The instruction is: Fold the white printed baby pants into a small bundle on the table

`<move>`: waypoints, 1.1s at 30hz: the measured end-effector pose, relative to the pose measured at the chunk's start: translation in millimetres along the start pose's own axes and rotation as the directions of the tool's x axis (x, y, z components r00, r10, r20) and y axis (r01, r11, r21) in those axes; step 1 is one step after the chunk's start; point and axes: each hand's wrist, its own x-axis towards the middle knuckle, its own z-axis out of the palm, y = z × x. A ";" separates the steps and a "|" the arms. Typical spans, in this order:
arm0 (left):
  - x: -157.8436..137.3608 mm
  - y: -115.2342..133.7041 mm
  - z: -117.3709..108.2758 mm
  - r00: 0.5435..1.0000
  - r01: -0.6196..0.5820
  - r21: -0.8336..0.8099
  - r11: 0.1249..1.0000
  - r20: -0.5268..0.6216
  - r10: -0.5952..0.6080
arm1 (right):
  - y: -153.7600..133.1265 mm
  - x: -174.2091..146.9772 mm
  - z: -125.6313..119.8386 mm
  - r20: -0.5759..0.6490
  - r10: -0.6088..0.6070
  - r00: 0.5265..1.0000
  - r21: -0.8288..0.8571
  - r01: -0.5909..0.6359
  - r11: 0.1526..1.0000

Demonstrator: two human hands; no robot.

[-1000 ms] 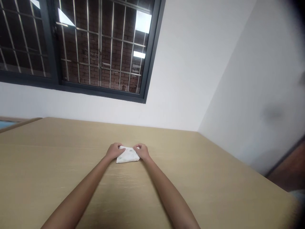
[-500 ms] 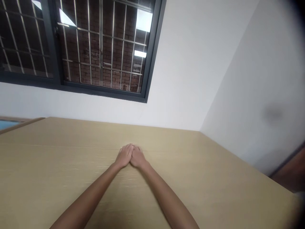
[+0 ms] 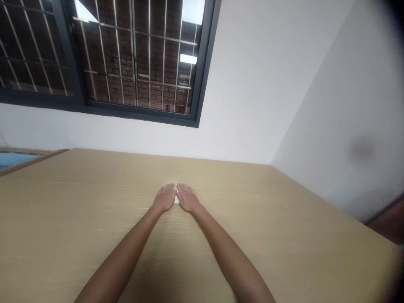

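My left hand (image 3: 164, 198) lies palm down on a wide wood-coloured surface (image 3: 252, 219), fingers stretched forward. Beside it, my right hand (image 3: 188, 198) lies flat in the same way, with its thumb side close to the left one. Between and partly under both hands shows a small white flat piece (image 3: 176, 200). Most of it is covered, and I cannot tell whether it is paper or cloth. Both arms reach forward over the surface.
A white wall (image 3: 246, 84) rises behind the surface, with a dark-framed barred window (image 3: 139, 63) at upper left. Another wall (image 3: 344, 126) borders the right side. A light blue area (image 3: 15, 159) with a wooden edge lies at far left.
My hands have moved slightly apart from being closed together, and the fingers now lie flatter. The white piece shows between them. The camera view has shifted a little.
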 end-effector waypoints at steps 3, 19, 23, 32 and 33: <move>-3.3 -5.0 0.2 0.998 0.062 0.029 0.998 0.008 -0.062 | 2.3 -3.7 -4.6 0.032 0.024 0.999 0.019 -0.024 1.000; -8.7 -9.6 3.8 0.986 0.163 0.087 0.983 -0.051 -0.159 | 20.5 -24.3 -20.9 -0.019 0.170 0.985 0.004 -0.170 0.985; -7.4 -9.6 -0.2 0.979 0.190 0.029 0.981 -0.087 -0.186 | 21.9 -19.6 -20.9 -0.174 0.266 0.948 0.043 -0.262 0.964; -6.9 -6.1 -0.5 0.951 0.054 -0.038 0.998 -0.302 -0.063 | 20.5 -22.1 -21.5 -0.390 0.212 0.896 0.193 -0.145 0.970; -8.5 -3.7 1.4 0.957 -0.025 -0.022 0.999 -0.288 0.018 | 19.1 -24.5 -21.1 -0.378 0.137 0.915 0.176 -0.074 0.982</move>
